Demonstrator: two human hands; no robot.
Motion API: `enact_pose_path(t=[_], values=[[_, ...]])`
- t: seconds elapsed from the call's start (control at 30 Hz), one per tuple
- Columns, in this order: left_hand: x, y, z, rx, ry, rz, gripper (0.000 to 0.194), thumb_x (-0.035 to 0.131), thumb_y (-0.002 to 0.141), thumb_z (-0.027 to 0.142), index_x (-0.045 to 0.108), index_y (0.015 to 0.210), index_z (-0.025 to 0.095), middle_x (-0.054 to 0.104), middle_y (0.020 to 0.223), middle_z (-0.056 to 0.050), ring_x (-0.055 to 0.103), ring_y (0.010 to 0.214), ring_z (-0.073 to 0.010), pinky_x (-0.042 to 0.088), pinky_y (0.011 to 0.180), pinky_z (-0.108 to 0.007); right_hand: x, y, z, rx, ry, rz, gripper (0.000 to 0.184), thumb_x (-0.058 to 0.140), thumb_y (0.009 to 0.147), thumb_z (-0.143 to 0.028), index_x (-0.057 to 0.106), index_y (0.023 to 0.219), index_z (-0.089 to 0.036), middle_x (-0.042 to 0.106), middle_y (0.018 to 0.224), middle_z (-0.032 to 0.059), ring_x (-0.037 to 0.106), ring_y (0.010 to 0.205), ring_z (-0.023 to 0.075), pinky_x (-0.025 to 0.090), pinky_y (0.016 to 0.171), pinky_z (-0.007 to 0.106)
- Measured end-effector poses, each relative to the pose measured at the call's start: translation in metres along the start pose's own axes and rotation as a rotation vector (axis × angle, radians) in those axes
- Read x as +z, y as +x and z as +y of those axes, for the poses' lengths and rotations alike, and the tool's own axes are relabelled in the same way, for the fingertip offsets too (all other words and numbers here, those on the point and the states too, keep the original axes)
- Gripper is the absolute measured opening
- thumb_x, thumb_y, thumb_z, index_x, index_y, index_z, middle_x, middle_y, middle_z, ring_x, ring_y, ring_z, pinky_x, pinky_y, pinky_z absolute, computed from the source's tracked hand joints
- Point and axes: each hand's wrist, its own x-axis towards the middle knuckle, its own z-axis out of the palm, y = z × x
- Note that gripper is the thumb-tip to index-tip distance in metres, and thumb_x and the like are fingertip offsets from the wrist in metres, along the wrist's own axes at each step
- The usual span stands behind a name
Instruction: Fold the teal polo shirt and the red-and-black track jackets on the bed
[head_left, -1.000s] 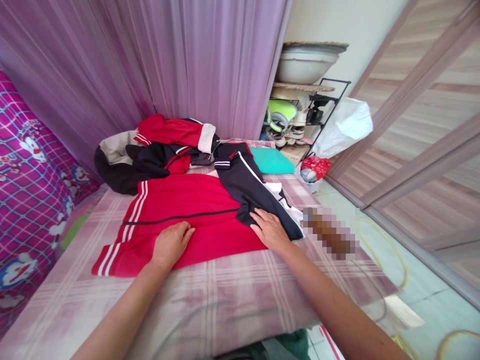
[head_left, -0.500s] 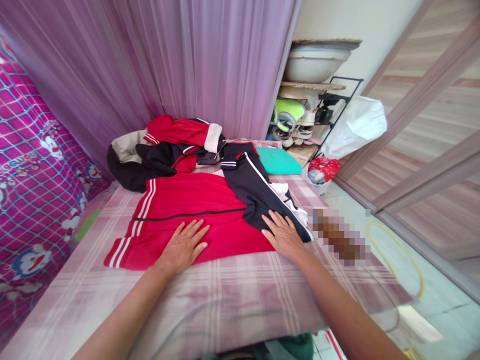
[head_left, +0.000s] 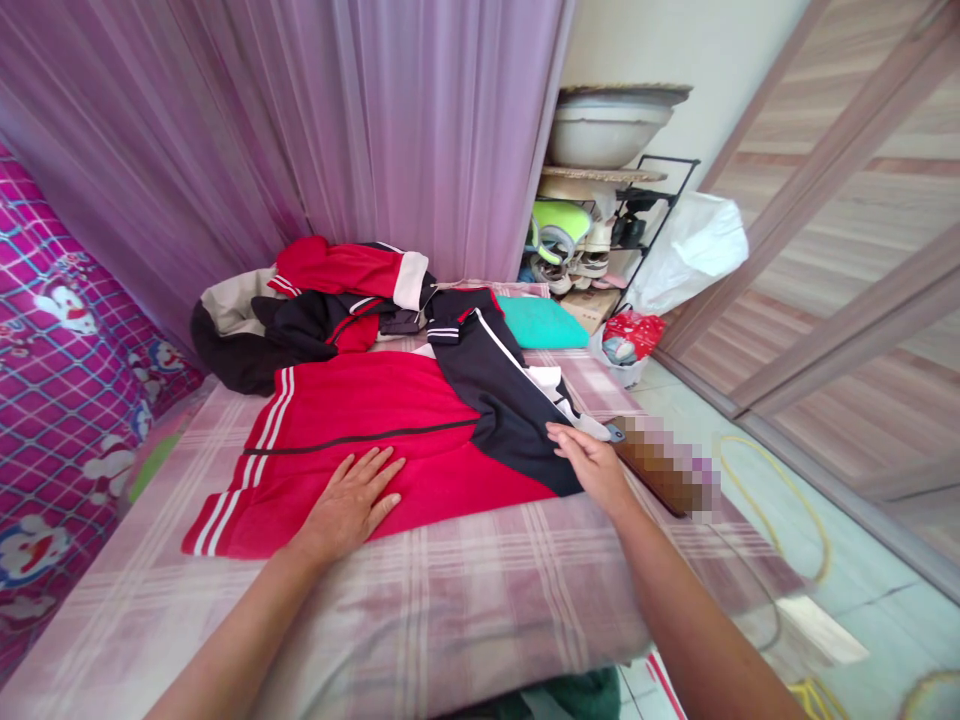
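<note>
A red and navy jacket [head_left: 442, 480] lies spread on the bed, with white stripes on its hem and a dark zip line across its red body. My left hand [head_left: 349, 500] rests flat on the red part, fingers spread. On the navy part of the jacket, at its right end beside the white trim, is my right hand [head_left: 596, 470]; its fingers are stretched out and hold nothing that shows. A navy sleeve [head_left: 484, 350] with a striped cuff lies folded across, pointing away from me.
Other red, white and dark clothes [head_left: 337, 270] are heaped behind the jacket. A teal folded item [head_left: 544, 322] lies to their right. A brown object [head_left: 656, 470], partly pixelated, is beside my right hand. A shoe rack [head_left: 645, 245] and white bag [head_left: 694, 250] stand beyond the checked bed sheet [head_left: 450, 580].
My right hand has lifted from lying flat and shifted right, toward the jacket's white-trimmed end. My left hand spread its fingers earlier and stays on the red cloth.
</note>
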Motion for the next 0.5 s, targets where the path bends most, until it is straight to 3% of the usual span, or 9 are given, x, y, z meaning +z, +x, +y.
enact_pose_path(t=[0.13,0.33,0.4,0.5], values=[[0.000,0.000,-0.001,0.009,0.007,0.022,0.054,0.037,0.098,0.052,0.043,0.148,0.034,0.046,0.154,-0.006,0.040,0.143,-0.0239,0.029,0.118,-0.049,-0.012,0.010,0.006,0.234,0.294,0.127,0.046,0.069,0.075,-0.063,0.072,0.094,-0.022,0.075,0.109,0.0114,0.071,0.101,0.0270,0.061,0.083,0.042],[-0.002,0.001,0.000,0.011,0.022,0.026,0.054,0.037,0.098,0.052,0.047,0.147,0.031,0.048,0.152,-0.007,0.042,0.141,-0.0261,0.032,0.116,-0.051,-0.010,0.017,0.004,0.329,0.299,0.164,0.038,0.075,0.072,-0.055,0.071,0.089,-0.021,0.076,0.103,0.0099,0.073,0.094,0.0237,0.061,0.077,0.035],[-0.003,0.001,0.000,0.010,0.022,0.022,0.054,0.037,0.098,0.052,0.047,0.147,0.031,0.048,0.152,-0.008,0.042,0.141,-0.0264,0.032,0.116,-0.052,-0.006,0.017,-0.009,0.312,0.285,0.141,0.039,0.073,0.074,-0.055,0.072,0.092,-0.021,0.076,0.104,0.0103,0.074,0.090,0.0228,0.061,0.070,0.032],[-0.002,0.001,0.000,0.011,0.021,0.021,0.054,0.037,0.098,0.052,0.047,0.147,0.031,0.047,0.153,-0.007,0.042,0.142,-0.0256,0.030,0.117,-0.051,-0.003,0.019,-0.028,0.274,0.316,-0.022,0.040,0.069,0.079,-0.054,0.072,0.099,-0.020,0.076,0.108,0.0112,0.074,0.086,0.0207,0.059,0.064,0.027]])
